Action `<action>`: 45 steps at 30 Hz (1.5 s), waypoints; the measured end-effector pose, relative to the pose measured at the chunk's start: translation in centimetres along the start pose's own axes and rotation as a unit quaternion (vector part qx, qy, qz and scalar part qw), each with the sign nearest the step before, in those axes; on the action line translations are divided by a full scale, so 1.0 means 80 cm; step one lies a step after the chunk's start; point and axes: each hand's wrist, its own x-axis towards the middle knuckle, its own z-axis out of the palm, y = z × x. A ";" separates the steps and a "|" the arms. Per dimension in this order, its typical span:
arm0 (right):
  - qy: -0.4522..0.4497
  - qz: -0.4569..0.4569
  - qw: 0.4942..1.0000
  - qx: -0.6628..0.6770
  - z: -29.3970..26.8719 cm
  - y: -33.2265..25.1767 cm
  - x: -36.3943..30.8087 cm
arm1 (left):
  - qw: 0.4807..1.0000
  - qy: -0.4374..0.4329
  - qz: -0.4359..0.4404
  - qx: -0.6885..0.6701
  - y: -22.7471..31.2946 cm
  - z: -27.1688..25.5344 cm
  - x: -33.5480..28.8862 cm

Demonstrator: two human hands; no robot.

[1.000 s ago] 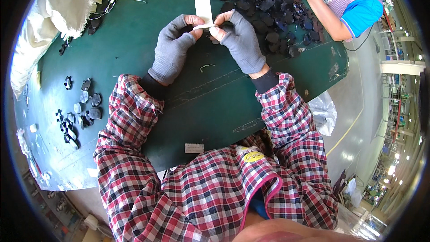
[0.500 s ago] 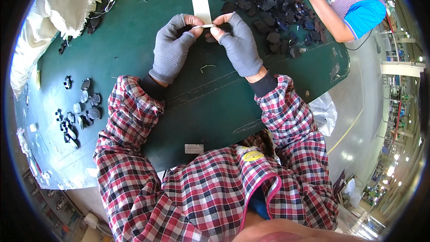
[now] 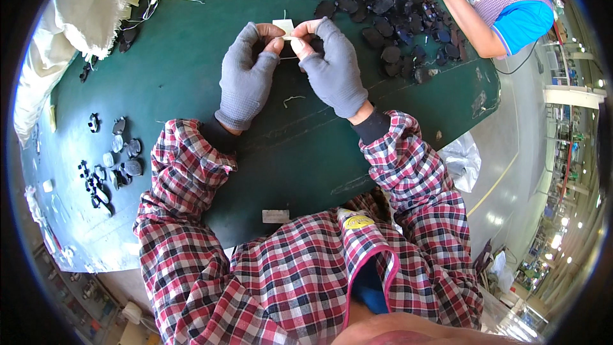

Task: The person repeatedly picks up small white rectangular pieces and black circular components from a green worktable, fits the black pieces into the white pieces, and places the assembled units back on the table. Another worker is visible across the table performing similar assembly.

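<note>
Both hands, in grey fingerless gloves, meet above the green table. My left hand (image 3: 248, 83) is closed, thumb and fingers pinching one side of a small white card-like piece (image 3: 283, 26). From the other side, my right hand (image 3: 334, 70) grips the same piece between thumb and forefinger. Part of the piece stands up beyond my fingertips, while the folded or overlapping part between the thumbs is partly hidden. A thin pale strand shows above it and another just below the thumbs. A loose bit of thread (image 3: 294, 99) lies on the table nearer to me.
A heap of black oval parts (image 3: 383, 5) covers the far right, beside a co-worker's arm (image 3: 467, 18). Several smaller black parts (image 3: 133, 167) lie at left. A white sack (image 3: 96, 6) with loose strings bulges at the far left. A small pale label (image 3: 276, 216) rests near the front edge.
The white piece now shows less of its height beyond my fingers, and thin strands have come into sight around it. My hands stay together, with the right shifted slightly left.
</note>
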 end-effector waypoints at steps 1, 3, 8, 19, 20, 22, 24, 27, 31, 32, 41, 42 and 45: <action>-0.018 0.051 0.998 0.042 -0.002 -0.003 -0.001 | 0.999 -0.001 -0.013 -0.030 -0.001 -0.001 0.000; -0.014 0.036 0.992 0.119 -0.002 -0.005 -0.002 | 0.995 -0.002 -0.040 -0.090 -0.003 -0.003 0.000; -0.022 0.033 0.987 0.155 -0.011 -0.005 0.003 | 0.995 -0.018 -0.037 -0.092 0.000 -0.006 0.001; -0.079 0.288 0.928 0.221 -0.028 -0.031 0.013 | 0.995 -0.024 -0.054 -0.081 0.006 -0.004 -0.005; -0.077 0.298 0.920 0.242 -0.027 -0.030 0.013 | 0.996 -0.024 -0.053 -0.072 0.008 -0.004 -0.006; -0.072 0.319 0.901 0.284 -0.027 -0.026 0.011 | 0.997 -0.028 -0.049 -0.057 0.010 -0.004 -0.007; -0.064 0.317 0.898 0.297 -0.027 -0.024 0.009 | 0.997 -0.032 -0.043 -0.046 0.011 -0.005 -0.009; -0.060 0.278 0.932 0.226 -0.027 -0.028 0.007 | 0.997 -0.026 -0.060 -0.027 0.014 -0.004 -0.008; -0.041 0.129 0.988 0.071 -0.016 -0.033 0.003 | 0.994 -0.006 -0.060 -0.090 0.017 0.001 -0.008; -0.030 0.074 0.996 0.034 -0.014 -0.028 0.001 | 0.993 0.000 -0.057 -0.099 0.018 0.001 -0.009; 0.049 -0.121 0.989 -0.073 0.003 -0.011 0.010 | 0.997 -0.001 -0.064 -0.033 0.019 -0.004 0.009; 0.048 -0.127 0.987 -0.091 0.005 -0.011 0.011 | 0.998 0.004 -0.062 -0.021 0.016 -0.007 0.010; 0.022 -0.137 0.985 -0.108 -0.002 0.001 0.012 | 1.000 -0.002 -0.018 -0.010 0.001 -0.006 0.008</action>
